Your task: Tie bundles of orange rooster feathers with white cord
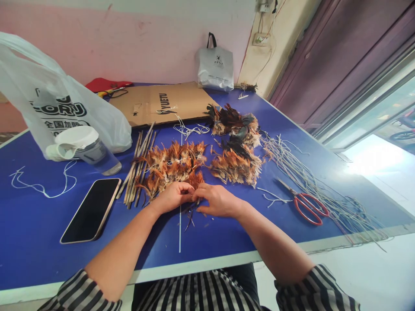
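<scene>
My left hand (174, 195) and my right hand (215, 199) meet over the blue table, fingers pinched together on a small bunch of orange-brown feathers (196, 179). Dark quill ends stick out below my fingers. Just beyond my hands lie rows of orange feathers (175, 157). To the right is another group of orange and pale feathers (236, 166), with darker feathers (235, 121) behind it. Thin sticks (138, 172) lie in a bundle left of the feathers. My fingertips partly hide what is between them.
Red-handled scissors (309, 207) and a spread of pale strings (301, 172) lie on the right. On the left are a phone (91, 210), a lidded plastic jug (97, 155) and a white plastic bag (81, 103). Flattened cardboard (149, 101) and a silver bag (215, 69) are at the back.
</scene>
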Available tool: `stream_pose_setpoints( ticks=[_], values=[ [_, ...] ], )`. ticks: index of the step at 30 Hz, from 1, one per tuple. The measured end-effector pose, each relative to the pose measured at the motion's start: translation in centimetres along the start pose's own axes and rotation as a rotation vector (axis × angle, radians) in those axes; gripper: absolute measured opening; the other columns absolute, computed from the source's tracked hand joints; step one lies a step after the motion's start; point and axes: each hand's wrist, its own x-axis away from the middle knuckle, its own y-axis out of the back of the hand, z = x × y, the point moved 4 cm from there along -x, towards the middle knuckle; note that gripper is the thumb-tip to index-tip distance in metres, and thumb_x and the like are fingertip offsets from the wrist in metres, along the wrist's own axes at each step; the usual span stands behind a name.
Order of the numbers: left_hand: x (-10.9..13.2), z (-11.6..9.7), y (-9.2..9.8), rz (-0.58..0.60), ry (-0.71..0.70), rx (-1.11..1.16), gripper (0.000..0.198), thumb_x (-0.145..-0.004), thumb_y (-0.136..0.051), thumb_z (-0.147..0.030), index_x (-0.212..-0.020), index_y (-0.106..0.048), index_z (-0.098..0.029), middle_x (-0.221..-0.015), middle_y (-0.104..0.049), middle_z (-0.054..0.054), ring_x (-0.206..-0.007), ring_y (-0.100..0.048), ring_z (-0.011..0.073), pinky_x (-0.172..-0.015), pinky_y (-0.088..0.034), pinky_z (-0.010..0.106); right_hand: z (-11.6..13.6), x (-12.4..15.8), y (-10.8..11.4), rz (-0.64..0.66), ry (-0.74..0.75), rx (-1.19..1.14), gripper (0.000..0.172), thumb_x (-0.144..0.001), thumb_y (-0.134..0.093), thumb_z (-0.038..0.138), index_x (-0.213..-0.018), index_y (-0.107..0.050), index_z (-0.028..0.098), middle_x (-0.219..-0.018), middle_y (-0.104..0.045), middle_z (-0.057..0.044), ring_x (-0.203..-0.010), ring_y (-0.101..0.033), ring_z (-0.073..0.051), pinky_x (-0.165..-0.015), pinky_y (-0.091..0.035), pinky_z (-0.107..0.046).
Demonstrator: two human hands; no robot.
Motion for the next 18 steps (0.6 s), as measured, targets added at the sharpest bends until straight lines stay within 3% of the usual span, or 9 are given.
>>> stream_pose_setpoints(
  ticks=[5,9,13,16,18],
  values=[
    [0.0,0.2,-0.2,-0.005,0.006,0.066,0.02,-0.07,-0.065,-0.032,-0.072,-0.065,-0.012,-0.076,-0.064,0.003,-0.068,-0.055,0.0115,-0.066,-0.043,0.023,-1.2,0.2,1.3,-0.181,-0.049,0.06,0.018,-0.078,-0.052,0.012,-0.091,-0.061,0.018,-0.088,-0.056,-0.003,-0.078,-0.052,-0.012,-0.07,-0.039,-0.022],
    [0.0,0.2,0.0,-0.01,-0.017,0.005,0.02,-0.071,-0.064,-0.032,-0.074,-0.066,-0.012,-0.078,-0.065,0.004,-0.069,-0.056,0.0127,-0.067,-0.044,0.025,-1.4,0.1,0.3,-0.102,-0.018,0.185,0.019,-0.081,-0.051,0.016,-0.095,-0.062,0.021,-0.09,-0.056,-0.004,-0.079,-0.052,-0.012,-0.068,-0.038,-0.021],
    [0.1,-0.2,0.1,-0.016,-0.029,-0.056,0.021,-0.072,-0.063,-0.032,-0.075,-0.066,-0.012,-0.077,-0.065,0.005,-0.071,-0.057,0.014,-0.069,-0.044,0.025,-1.4,-0.2,-0.7,-0.044,-0.012,0.248,0.014,-0.082,-0.049,0.018,-0.086,-0.062,0.018,-0.086,-0.057,-0.005,-0.076,-0.053,-0.013,-0.065,-0.037,-0.022],
    [0.0,-0.4,0.1,-0.013,-0.042,-0.078,0.02,-0.073,-0.062,-0.032,-0.074,-0.066,-0.012,-0.076,-0.066,0.004,-0.072,-0.058,0.0141,-0.07,-0.044,0.024,-1.8,-0.2,-0.4,-0.088,-0.031,0.147,0.012,-0.08,-0.051,0.014,-0.076,-0.062,0.017,-0.08,-0.058,-0.004,-0.075,-0.053,-0.012,-0.066,-0.038,-0.022],
    [0.0,-0.3,0.1,-0.018,-0.032,-0.059,0.019,-0.073,-0.062,-0.031,-0.072,-0.065,-0.012,-0.075,-0.066,0.004,-0.07,-0.058,0.0136,-0.068,-0.044,0.024,-2.6,-0.1,0.4,-0.173,-0.131,-0.028,0.008,-0.074,-0.055,0.013,-0.072,-0.062,0.016,-0.075,-0.059,-0.002,-0.07,-0.052,-0.01,-0.065,-0.038,-0.021]
  ],
)
